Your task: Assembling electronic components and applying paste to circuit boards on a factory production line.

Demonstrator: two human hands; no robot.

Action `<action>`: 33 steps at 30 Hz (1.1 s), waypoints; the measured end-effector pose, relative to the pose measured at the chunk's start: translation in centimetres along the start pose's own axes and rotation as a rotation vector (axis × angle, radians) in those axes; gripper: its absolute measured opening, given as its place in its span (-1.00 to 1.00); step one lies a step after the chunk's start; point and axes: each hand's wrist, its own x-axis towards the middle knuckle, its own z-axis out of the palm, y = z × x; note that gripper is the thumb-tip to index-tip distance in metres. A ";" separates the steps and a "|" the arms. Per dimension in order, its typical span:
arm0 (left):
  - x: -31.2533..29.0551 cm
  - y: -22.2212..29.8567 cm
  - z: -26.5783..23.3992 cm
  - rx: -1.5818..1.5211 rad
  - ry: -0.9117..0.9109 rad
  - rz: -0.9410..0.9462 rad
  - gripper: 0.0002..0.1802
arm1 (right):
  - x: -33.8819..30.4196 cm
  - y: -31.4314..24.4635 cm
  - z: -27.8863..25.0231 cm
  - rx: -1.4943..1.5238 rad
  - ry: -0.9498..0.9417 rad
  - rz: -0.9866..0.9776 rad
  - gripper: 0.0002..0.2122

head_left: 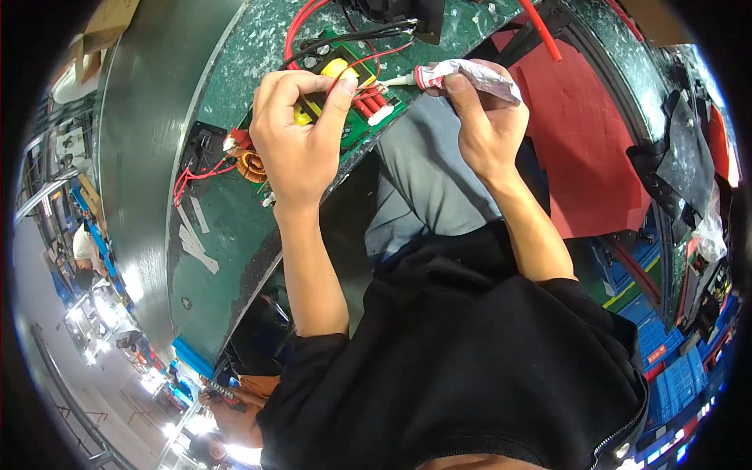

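Observation:
My left hand (pixel 298 141) is closed in a pinch over a green circuit board (pixel 356 139), with a thin red wire (pixel 392 50) running to its thumb and forefinger. The exact grip point is hidden by the fingers. A crumpled white and red squeeze tube (pixel 435 74) lies in my closed right hand (pixel 495 129), its pale nozzle pointing left and down to the board by the wires. Beneath the left hand, the board carries a yellow-wrapped transformer (pixel 339 70) and red cylindrical parts (pixel 371 105). A copper-wound ring coil (pixel 251 166) sits at its near left end.
The board lies along the near edge of a stained green bench (pixel 227 258). Thick red cable (pixel 295 35) and a black fan-like part (pixel 392 11) are at the back. Pale strips (pixel 196 247) lie to the left. Red sheets (pixel 583 141) and blue crates (pixel 680 384) are on the right.

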 end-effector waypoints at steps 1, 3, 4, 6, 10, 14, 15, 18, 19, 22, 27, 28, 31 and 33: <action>0.0 -0.1 0.0 0.010 0.000 0.018 -0.80 | 0.0 0.0 0.0 -0.003 0.004 0.002 -0.79; 0.0 -0.1 0.0 0.022 0.001 0.037 -0.80 | 0.0 0.1 0.0 -0.005 0.007 0.004 -0.79; 0.0 0.1 0.0 0.012 -0.003 0.021 -0.80 | 0.0 0.0 0.1 0.026 0.009 -0.005 -0.78; 0.1 0.1 -0.1 0.000 -0.007 0.007 -0.80 | 0.1 -0.1 0.3 0.057 0.011 -0.015 -0.78; 0.0 0.0 0.0 0.012 -0.010 0.009 -0.80 | 0.1 -0.2 0.4 0.062 0.004 -0.018 -0.77; 0.1 0.1 -0.1 0.034 -0.006 0.040 -0.80 | 0.2 -0.3 0.5 0.057 0.006 -0.022 -0.77; 0.1 0.1 -0.2 0.035 -0.006 0.040 -0.80 | 0.2 -0.2 0.5 0.058 0.005 -0.022 -0.77; 0.1 0.0 -0.2 0.013 -0.003 0.024 -0.80 | 0.2 -0.2 0.5 0.038 -0.004 -0.024 -0.77; 0.1 0.0 -0.2 0.015 -0.004 0.036 -0.80 | 0.1 -0.2 0.5 0.019 0.007 -0.025 -0.76; 0.0 -0.1 0.0 0.006 -0.006 0.044 -0.80 | 0.0 0.0 0.3 -0.021 0.018 -0.039 -0.76; -0.1 -0.2 -0.1 0.020 0.003 0.043 -0.80 | -0.1 0.3 0.4 -0.073 0.024 -0.034 -0.76; -0.2 -0.3 -0.2 0.015 0.000 0.023 -0.80 | -0.1 0.4 0.6 -0.045 0.013 -0.040 -0.76; -0.2 -0.1 -0.1 -0.002 -0.003 0.029 -0.80 | -0.2 0.0 0.4 -0.060 0.011 -0.066 -0.77; -0.1 -0.1 -0.1 0.005 -0.005 0.043 -0.81 | -0.1 0.1 0.5 -0.090 0.013 -0.070 -0.77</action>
